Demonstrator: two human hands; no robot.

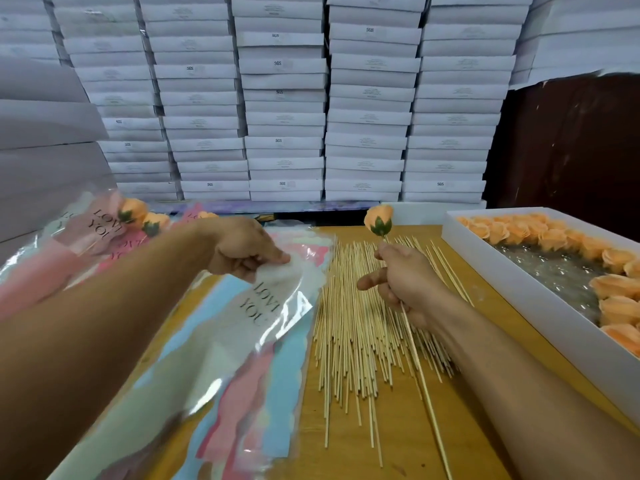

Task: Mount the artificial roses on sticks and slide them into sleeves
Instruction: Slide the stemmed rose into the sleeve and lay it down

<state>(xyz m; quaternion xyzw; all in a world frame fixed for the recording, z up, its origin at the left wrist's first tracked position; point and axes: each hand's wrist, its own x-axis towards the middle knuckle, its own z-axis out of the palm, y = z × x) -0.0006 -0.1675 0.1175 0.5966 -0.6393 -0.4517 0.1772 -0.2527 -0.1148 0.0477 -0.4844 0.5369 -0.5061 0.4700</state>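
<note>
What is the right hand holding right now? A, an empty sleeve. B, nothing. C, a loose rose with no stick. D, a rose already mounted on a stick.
D: the right hand grips a stick with an orange rose on its top end, while the left hand pinches a sleeve.

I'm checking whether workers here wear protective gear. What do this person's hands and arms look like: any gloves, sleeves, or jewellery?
Both are bare. The left hand and right hand wear no gloves, and no rings or watch show. Both forearms are uncovered up to the edge of the picture, with no sleeve, wristband or marking visible.
</note>
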